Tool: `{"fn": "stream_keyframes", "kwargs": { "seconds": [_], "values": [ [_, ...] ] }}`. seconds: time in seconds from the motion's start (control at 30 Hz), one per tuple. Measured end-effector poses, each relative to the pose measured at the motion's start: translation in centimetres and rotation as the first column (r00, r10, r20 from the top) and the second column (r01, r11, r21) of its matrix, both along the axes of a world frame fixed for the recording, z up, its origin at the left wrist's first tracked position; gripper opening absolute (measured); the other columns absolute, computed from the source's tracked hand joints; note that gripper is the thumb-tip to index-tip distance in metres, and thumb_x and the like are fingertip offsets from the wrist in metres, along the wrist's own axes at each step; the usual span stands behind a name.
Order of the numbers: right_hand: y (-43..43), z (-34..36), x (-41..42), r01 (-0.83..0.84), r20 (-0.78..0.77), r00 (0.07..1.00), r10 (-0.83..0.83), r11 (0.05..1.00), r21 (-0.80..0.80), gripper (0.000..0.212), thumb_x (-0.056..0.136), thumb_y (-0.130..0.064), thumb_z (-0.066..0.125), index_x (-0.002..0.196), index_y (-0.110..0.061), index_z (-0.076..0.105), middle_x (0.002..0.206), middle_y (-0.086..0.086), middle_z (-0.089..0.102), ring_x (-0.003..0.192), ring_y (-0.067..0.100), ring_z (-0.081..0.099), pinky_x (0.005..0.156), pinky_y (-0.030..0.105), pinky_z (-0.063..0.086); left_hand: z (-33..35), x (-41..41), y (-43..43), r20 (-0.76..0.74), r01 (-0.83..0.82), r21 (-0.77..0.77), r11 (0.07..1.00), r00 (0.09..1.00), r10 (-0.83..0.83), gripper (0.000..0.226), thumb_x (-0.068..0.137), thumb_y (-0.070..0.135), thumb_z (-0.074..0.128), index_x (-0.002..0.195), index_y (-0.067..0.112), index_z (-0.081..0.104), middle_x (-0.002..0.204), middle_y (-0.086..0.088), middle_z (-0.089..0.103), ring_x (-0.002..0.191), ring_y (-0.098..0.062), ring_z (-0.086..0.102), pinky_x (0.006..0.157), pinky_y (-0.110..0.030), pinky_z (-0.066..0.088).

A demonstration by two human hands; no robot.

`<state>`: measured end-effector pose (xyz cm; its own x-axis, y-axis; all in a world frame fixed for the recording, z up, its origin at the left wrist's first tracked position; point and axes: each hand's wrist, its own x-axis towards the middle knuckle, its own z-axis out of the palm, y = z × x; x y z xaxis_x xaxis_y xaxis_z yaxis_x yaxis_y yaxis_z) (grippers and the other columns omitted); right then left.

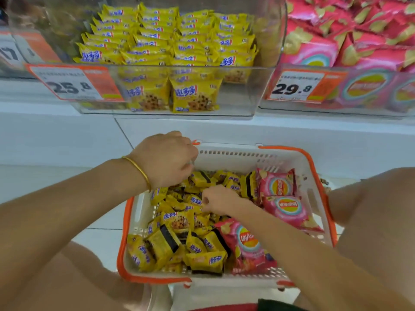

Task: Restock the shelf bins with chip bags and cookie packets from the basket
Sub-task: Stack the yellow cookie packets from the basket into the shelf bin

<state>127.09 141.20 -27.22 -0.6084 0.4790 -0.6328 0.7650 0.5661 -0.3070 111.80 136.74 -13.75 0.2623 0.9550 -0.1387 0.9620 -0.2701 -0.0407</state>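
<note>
Closest in, two bare forearms reach forward and down into a white plastic basket with an orange rim (235, 156). The right hand (216, 199) is clenched in the middle of the load, its fingers curled down round some of the small yellow cookie packets (177, 221) heaped there. The left hand (166, 160), with a thin gold bangle (138, 169) on its wrist, hangs over the far left corner with fingers bent down so the tips meet the top of the heap; I cannot tell whether it has hold of a packet. The yellow packets fill the left and middle of the basket, and several pink foil chip bags (285, 207) lie along its right side, one overlapping the next. The basket sits low over pale floor tiles (101, 243), just in front of a white shelf (224, 129). On the shelf stands a clear plastic bin (235, 93) with rows of the same yellow packets standing upright, its left part bare. Beside it on the right, a second clear bin (336, 111) is piled with pink chip bags. An orange price tag reading 25.8 (71, 84) hangs on the first bin, and one reading 29.8 (296, 86) on the second.
</note>
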Motion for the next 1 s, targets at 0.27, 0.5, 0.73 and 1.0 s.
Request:
{"fn": "stream_keyframes", "kwargs": {
  "seconds": [0.27,0.5,0.73,1.0],
  "values": [
    [-2.2,-6.7,0.6,0.064,0.080,0.995,-0.064,0.998,0.006,0.026,0.090,-0.033,0.060,0.082,-0.010,0.053,0.083,0.007,0.050,0.080,0.025,0.049,0.068,0.034,0.043,-0.3,0.3,0.4,-0.023,-0.037,-0.087,0.996,0.999,0.035,0.030,0.096,0.033,0.037,0.113,0.020,0.058,0.108,0.001,0.055,0.107,-0.017,0.045,0.085,-0.037,0.046],
    [-1.1,-5.2,0.9,0.167,-0.088,0.981,-0.173,0.983,-0.072,0.028,0.088,-0.023,0.064,0.070,-0.013,0.046,0.075,0.002,0.050,0.066,0.015,0.048,0.060,0.027,0.040,-0.7,0.4,1.2,-0.020,-0.089,-0.163,0.983,0.996,0.087,0.028,0.096,0.032,0.039,0.113,0.022,0.058,0.108,0.000,0.056,0.106,-0.018,0.047,0.084,-0.039,0.048],
    [3.3,4.8,4.4,0.352,-0.375,0.820,-0.433,0.897,-0.266,0.024,0.087,-0.011,0.066,0.074,-0.014,0.046,0.070,-0.001,0.049,0.064,0.013,0.052,0.056,0.020,0.048,-1.3,0.3,2.1,0.070,-0.154,-0.334,0.930,0.980,0.187,0.037,0.093,0.033,0.053,0.128,0.023,0.049,0.126,-0.001,0.055,0.110,-0.020,0.054,0.091,-0.037,0.047],
    [4.2,13.5,6.3,0.278,-0.502,0.617,-0.606,0.765,-0.582,0.019,0.084,-0.010,0.067,0.098,-0.011,0.055,0.100,0.013,0.063,0.084,0.018,0.065,0.075,0.032,0.058,2.1,2.3,3.3,0.543,-0.139,-0.342,0.929,0.778,0.317,0.038,0.083,0.033,0.068,0.118,0.025,0.054,0.087,0.019,0.047,0.077,-0.001,0.045,0.059,-0.009,0.033]
  ]
}}
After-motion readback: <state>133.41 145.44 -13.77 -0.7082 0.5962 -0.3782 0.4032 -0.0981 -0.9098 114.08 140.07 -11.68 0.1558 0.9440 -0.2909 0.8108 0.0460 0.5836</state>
